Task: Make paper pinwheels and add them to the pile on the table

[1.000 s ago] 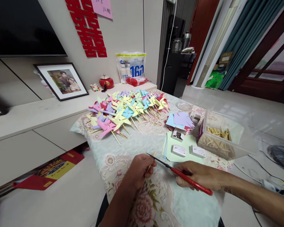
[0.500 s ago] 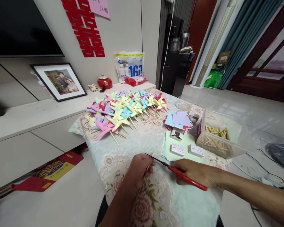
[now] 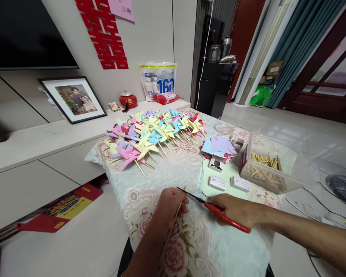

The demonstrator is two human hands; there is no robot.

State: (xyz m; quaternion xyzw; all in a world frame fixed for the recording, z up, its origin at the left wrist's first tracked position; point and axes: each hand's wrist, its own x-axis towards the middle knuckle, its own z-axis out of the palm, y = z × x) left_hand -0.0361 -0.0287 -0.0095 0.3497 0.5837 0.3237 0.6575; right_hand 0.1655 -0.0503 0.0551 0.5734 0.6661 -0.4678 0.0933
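My left hand (image 3: 173,204) is closed around a thin wooden stick (image 3: 178,209), whose tip pokes out above the fingers while the rest slants down along my forearm. My right hand (image 3: 233,209) grips red-handled scissors (image 3: 226,218). Their dark blades reach left to the stick's upper end, just over my left fingers. Whether the blades touch the wood I cannot tell. Beyond my hands lies a pile of paper pinwheels (image 3: 154,136) on sticks, in pink, yellow, blue and purple. Small white boxes (image 3: 217,182) sit on pale green paper sheets (image 3: 203,177) close to my right hand.
A clear plastic bin (image 3: 265,184) of short wooden sticks stands at the right. Cut coloured paper squares (image 3: 219,145) are stacked left of it. A flowered tablecloth (image 3: 175,254) covers the table. Behind are a framed photo (image 3: 75,100), a red jar (image 3: 128,100) and a plastic bag (image 3: 158,79).
The stick's lower part has swung slightly in my left hand. Both hands and the scissors stay almost in place, and the view has shifted slightly.
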